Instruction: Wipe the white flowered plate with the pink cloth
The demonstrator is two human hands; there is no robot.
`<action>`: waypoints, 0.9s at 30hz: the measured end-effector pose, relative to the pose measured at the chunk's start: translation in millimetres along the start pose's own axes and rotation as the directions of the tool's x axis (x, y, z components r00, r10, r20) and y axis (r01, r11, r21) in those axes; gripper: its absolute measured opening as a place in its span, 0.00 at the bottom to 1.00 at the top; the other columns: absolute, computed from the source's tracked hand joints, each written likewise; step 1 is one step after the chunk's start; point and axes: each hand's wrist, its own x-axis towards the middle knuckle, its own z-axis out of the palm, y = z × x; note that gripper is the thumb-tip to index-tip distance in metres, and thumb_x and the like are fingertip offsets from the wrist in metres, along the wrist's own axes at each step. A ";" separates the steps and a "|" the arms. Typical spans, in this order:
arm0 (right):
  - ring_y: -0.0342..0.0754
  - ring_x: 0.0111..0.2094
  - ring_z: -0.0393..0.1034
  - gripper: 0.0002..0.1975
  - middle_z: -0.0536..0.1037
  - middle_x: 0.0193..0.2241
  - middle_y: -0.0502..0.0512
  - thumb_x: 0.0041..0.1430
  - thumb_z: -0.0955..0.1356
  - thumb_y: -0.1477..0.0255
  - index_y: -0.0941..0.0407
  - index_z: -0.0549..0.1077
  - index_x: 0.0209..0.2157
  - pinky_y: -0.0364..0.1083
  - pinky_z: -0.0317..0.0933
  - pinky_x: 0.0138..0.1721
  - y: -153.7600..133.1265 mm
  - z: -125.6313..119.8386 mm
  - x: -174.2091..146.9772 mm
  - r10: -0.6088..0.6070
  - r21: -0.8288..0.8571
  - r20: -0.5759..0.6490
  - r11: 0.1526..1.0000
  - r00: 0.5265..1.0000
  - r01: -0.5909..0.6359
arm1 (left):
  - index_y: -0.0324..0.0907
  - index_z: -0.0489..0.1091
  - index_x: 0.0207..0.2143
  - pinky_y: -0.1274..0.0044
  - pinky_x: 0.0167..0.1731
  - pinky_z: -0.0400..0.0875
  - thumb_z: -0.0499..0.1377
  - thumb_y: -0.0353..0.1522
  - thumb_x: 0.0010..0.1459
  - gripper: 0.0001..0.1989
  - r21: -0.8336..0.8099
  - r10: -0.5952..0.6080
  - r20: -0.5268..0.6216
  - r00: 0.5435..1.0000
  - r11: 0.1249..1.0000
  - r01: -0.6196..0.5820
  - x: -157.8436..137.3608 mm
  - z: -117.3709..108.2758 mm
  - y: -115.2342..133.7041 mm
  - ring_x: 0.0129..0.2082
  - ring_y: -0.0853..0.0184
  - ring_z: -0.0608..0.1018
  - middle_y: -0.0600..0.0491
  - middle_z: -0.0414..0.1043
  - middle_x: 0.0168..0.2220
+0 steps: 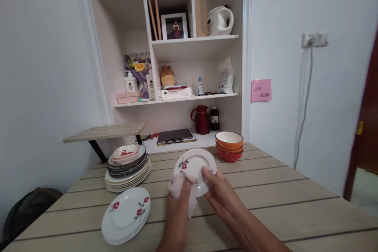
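A white plate (197,161) with red flowers is held up, tilted, above the wooden table. My right hand (220,191) grips its right edge, thumb on the face and fingers behind. A pale pink cloth (176,186) is bunched in my left hand (180,201), which presses it against the plate's lower left edge with the thumb in front. The cloth hides most of the left fingers, and one end hangs below the plate. Left of my hands, a stack of matching flowered plates (125,214) lies on the table.
Behind that stack stands a taller pile of mixed plates (128,177) topped by small dishes (125,151). Stacked orange and red bowls (229,147) stand at the back right. A raised wooden stand (104,132) is at the back left. A red jug (202,120) and a laptop (175,136) occupy the lowest shelf.
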 end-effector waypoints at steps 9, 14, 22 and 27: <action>0.55 0.46 0.70 0.21 0.75 0.49 0.57 0.53 0.71 0.73 0.52 0.70 0.50 0.52 0.64 0.47 -19.9 -9.7 0.8 -0.448 -0.707 0.254 0.519 0.857 0.481 | 0.36 0.78 0.37 0.72 0.36 0.74 0.65 0.47 0.48 0.23 0.140 0.042 -0.021 0.999 0.989 -0.039 0.7 -14.3 17.5 0.35 0.57 0.81 0.46 0.81 0.33; 0.53 0.48 0.68 0.21 0.76 0.47 0.57 0.57 0.63 0.82 0.49 0.73 0.49 0.52 0.60 0.49 -31.7 -11.9 -2.4 -0.442 -0.740 0.619 -0.054 0.649 0.670 | 0.42 0.77 0.32 0.74 0.34 0.71 0.62 0.37 0.54 0.08 0.309 0.504 0.200 0.840 0.781 -0.542 7.2 -19.4 12.2 0.31 0.62 0.77 0.51 0.75 0.29; 0.48 0.31 0.67 0.08 0.75 0.27 0.50 0.62 0.65 0.74 0.53 0.74 0.29 0.44 0.57 0.34 -29.2 -6.7 -4.7 -0.258 -0.786 0.533 0.201 0.805 0.585 | 0.41 0.76 0.31 0.74 0.34 0.71 0.64 0.37 0.52 0.08 0.279 0.479 0.136 0.867 0.821 -0.498 6.2 -20.9 20.5 0.30 0.63 0.77 0.51 0.75 0.29; 0.45 0.28 0.66 0.04 0.74 0.27 0.47 0.58 0.69 0.68 0.54 0.74 0.32 0.41 0.57 0.30 -21.0 -2.5 -4.6 -0.202 -0.561 0.268 0.762 0.942 0.323 | 0.37 0.77 0.33 0.73 0.35 0.74 0.67 0.45 0.44 0.21 0.100 0.115 -0.017 0.993 0.989 -0.113 4.7 -14.5 21.7 0.33 0.59 0.80 0.48 0.80 0.32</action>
